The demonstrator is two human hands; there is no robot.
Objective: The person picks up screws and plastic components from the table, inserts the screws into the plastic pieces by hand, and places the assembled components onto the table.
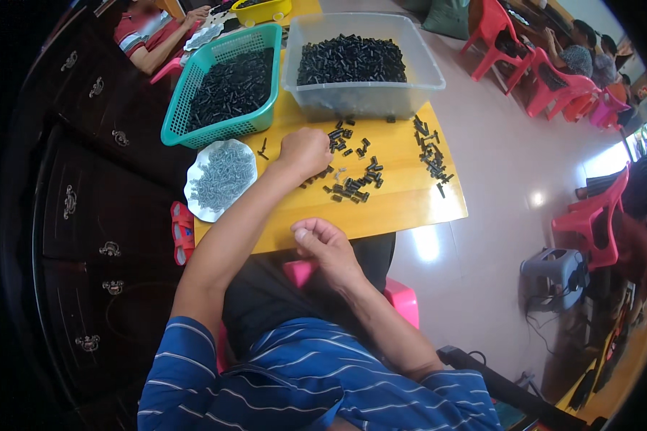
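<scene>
Yellow worktop (402,212) runs through the middle of my head view, and on it I see black tubes (351,189) lying loose, right beside the left hand (305,153). That hand is down among them, its fingers curled in; I cannot tell whether they pinch anything. I see the right hand (327,251) nearer the body, by the worktop's near edge, fingers bent and thumb close against them; whether something is caught between, I cannot tell either.

Past the left hand I have a green basket (262,118) and, to its right, a clear bin (366,100), both holding many small black pieces. Left of the forearm sits a white plate (192,179) heaped with clear bits (223,174). Slim black parts (431,158) trail along the worktop's right side. On the floor at right I see a grey stool (553,269).
</scene>
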